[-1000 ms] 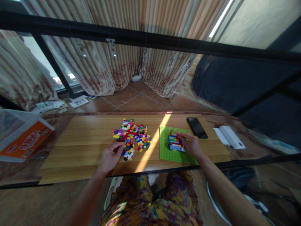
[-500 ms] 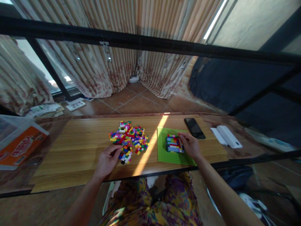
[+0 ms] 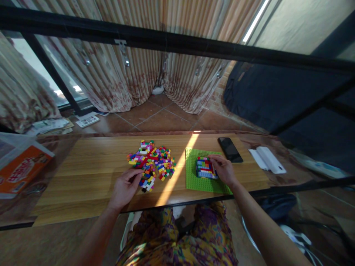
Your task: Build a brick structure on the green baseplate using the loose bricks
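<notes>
Loose toy building bricks [image 3: 165,162] in many colours lie in a heap on the wooden table. My left hand [image 3: 125,187] is at the heap's near left edge, thumb and forefinger drawn together; whatever is between the tips is too small to make out. On a green studded baseplate [image 3: 191,181] stands a low block built of coloured bricks [image 3: 203,171], with red and white rows on top. My right hand [image 3: 224,170] reaches over the block's right side. Its fingers are pinched at the far right corner and hide that part, so what they hold cannot be seen.
A black phone [image 3: 230,149] lies beyond the baseplate, with a white flat case-like object [image 3: 270,159] to its right. At far left stands a clear plastic box with an orange label [image 3: 26,170]. A dark metal bar [image 3: 177,41] crosses above the table.
My right hand has shifted very slightly left over the built block. My left hand stays by the heap. The whole view has tilted a little.
</notes>
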### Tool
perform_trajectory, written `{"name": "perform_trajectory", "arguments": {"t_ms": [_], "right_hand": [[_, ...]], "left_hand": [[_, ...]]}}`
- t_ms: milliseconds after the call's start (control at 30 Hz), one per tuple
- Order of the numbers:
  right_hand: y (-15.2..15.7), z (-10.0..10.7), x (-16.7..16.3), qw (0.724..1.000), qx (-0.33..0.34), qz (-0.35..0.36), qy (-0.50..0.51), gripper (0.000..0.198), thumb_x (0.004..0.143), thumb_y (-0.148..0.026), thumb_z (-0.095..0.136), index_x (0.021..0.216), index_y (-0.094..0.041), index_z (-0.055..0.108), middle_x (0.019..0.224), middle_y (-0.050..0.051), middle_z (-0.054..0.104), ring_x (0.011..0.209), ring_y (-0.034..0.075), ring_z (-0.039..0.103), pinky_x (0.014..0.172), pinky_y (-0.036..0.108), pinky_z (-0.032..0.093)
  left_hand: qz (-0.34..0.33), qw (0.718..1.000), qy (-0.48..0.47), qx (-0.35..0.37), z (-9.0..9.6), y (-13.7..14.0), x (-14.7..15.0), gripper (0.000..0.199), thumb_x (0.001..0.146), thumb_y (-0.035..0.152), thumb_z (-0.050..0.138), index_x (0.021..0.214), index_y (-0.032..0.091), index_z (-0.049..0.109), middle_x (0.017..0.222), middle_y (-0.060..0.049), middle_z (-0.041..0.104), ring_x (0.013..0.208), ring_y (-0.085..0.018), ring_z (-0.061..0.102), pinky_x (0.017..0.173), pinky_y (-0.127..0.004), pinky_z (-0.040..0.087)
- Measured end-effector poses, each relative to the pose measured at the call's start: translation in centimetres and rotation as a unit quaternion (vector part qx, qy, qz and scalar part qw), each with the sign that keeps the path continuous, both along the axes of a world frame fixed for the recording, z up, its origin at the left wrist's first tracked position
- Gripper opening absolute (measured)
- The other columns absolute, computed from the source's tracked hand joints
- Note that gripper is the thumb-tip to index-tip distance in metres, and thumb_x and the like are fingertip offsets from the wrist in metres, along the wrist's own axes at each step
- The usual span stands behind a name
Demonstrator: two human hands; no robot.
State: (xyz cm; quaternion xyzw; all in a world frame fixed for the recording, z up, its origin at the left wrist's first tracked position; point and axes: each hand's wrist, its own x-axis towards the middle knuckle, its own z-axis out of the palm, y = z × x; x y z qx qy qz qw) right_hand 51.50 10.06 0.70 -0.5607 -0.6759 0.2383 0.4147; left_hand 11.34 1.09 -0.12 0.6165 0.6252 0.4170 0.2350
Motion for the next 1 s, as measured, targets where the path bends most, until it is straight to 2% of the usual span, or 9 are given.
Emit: {"name": "perform_trajectory", "arguments": {"t_ms": [300,533,767,900,1000], "right_hand": [[-0.1,-0.1,-0.8,0.996,-0.040,-0.027,0.073,0.036,0.078,-0.053,0.062,0.089,-0.022,0.075,0.092,0.006,0.073,0.085,0.022,0.067,0.077,0.034,0.055],[0.2,0.2,-0.1,0.990,-0.094,-0.009,0.107,0.034,0.071,-0.051,0.070,0.085,-0.021,0.076,0.089,0.005,0.073,0.081,0.021,0.068,0.073,0.032,0.056],[1.0,1.5,0.2,0.985,-0.151,0.039,0.079,0.043,0.065,-0.059,0.071,0.079,-0.019,0.076,0.080,0.005,0.074,0.072,0.022,0.067,0.069,0.034,0.056],[1.0,2.0,0.1,0.987,-0.147,0.040,0.045,0.047,0.067,-0.062,0.067,0.080,-0.018,0.075,0.079,0.006,0.074,0.073,0.023,0.068,0.069,0.035,0.056],[0.5,1.8,0.2,0.991,-0.131,0.016,0.000,0.048,0.072,-0.060,0.063,0.090,-0.016,0.074,0.083,0.008,0.074,0.075,0.023,0.068,0.070,0.036,0.055]], "left_hand": [[0.007,1.000,-0.006,0.001,0.8,-0.1,0.6,0.024,0.084,0.040,0.057,0.092,0.023,0.072,0.093,-0.003,0.073,0.086,-0.018,0.067,0.081,-0.030,0.053],[0.007,1.000,-0.008,-0.001,0.2,0.0,0.3,0.025,0.085,0.040,0.057,0.094,0.023,0.072,0.095,-0.003,0.073,0.088,-0.018,0.067,0.082,-0.029,0.052],[0.004,1.000,-0.009,0.001,-0.1,0.1,0.1,0.025,0.085,0.039,0.058,0.095,0.022,0.072,0.097,-0.004,0.073,0.089,-0.018,0.067,0.083,-0.029,0.052],[-0.002,1.000,-0.013,0.010,0.1,0.0,0.2,0.024,0.085,0.038,0.058,0.095,0.022,0.072,0.094,-0.003,0.073,0.086,-0.017,0.067,0.080,-0.028,0.052],[-0.001,1.000,-0.014,0.019,0.4,-0.1,0.4,0.022,0.085,0.036,0.057,0.094,0.022,0.072,0.092,-0.003,0.073,0.085,-0.017,0.067,0.079,-0.028,0.052]]}}
